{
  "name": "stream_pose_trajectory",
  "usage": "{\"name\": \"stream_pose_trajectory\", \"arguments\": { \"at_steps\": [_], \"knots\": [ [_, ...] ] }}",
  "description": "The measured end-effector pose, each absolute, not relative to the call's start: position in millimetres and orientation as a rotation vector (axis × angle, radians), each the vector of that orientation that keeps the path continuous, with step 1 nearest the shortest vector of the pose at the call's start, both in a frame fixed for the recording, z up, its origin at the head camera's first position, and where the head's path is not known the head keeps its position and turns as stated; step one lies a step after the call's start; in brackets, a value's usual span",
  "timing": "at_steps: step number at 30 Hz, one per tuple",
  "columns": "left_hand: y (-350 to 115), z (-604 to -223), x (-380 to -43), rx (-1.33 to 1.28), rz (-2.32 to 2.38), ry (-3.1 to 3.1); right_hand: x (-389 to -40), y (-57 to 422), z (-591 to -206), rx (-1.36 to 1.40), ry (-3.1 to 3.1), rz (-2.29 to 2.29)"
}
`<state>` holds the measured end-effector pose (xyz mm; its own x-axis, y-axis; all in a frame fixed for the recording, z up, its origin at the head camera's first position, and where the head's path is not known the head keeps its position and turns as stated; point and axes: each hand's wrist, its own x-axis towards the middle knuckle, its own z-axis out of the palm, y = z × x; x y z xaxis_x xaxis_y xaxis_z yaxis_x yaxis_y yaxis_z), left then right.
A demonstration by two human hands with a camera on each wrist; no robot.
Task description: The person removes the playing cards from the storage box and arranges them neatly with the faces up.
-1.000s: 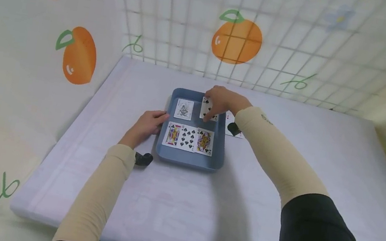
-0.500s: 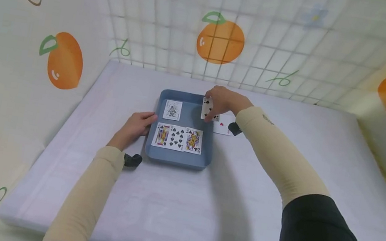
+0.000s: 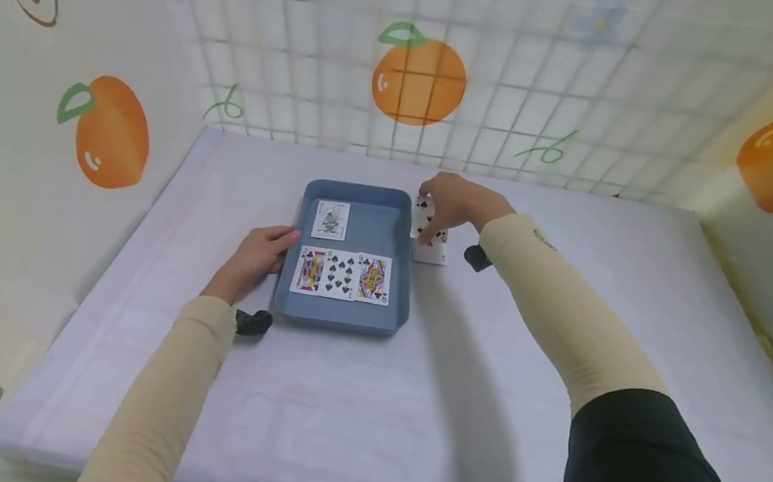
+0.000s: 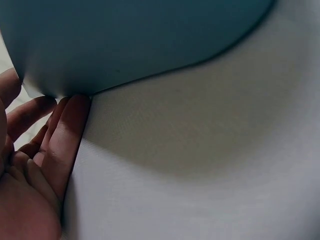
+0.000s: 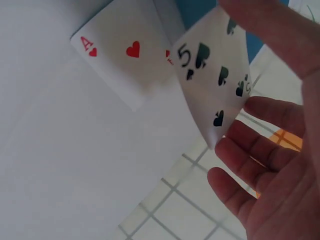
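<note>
My right hand [image 3: 464, 201] pinches a five of spades [image 5: 215, 70] between thumb and fingers, just outside the right wall of a blue tray [image 3: 340, 314]. The card bows slightly in that grip. Below it, an ace of hearts [image 5: 127, 47] lies face up on the white table, partly covered by the five in the head view. At the tray's left side my left hand [image 3: 255, 254] holds the wall, thumb at the rim and fingertips [image 4: 75, 107] against its outer side.
Inside the tray a joker [image 3: 331, 220] lies at the upper left. Lower down, a spade number card [image 3: 339, 274] lies between two face cards, a left one [image 3: 309, 269] and a right one [image 3: 374, 279]. A wire grid [image 3: 513, 109] stands behind the table [image 3: 298, 412].
My right hand has carried the five of spades rightward from over the tray's upper right corner to outside its wall. The left hand stays at the tray. The head view has shifted.
</note>
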<state>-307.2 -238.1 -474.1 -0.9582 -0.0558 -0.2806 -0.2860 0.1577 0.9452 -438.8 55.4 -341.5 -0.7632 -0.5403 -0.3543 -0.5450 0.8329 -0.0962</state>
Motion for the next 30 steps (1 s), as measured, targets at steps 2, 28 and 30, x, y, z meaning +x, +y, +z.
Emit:
{"name": "stream_pose_trajectory", "arguments": {
  "at_steps": [2,28,30],
  "knots": [
    [-240,-476,-306,-0.351,1.892,2.246,-439,57,-343,-0.813,2.641,0.018],
    [-237,-475,-303,-0.316,1.868,2.253,-436,112,-351,-0.690,2.611,0.041],
    [-235,-474,-303,-0.325,1.862,2.252,-435,117,-351,-0.696,2.610,0.037]
  ]
}}
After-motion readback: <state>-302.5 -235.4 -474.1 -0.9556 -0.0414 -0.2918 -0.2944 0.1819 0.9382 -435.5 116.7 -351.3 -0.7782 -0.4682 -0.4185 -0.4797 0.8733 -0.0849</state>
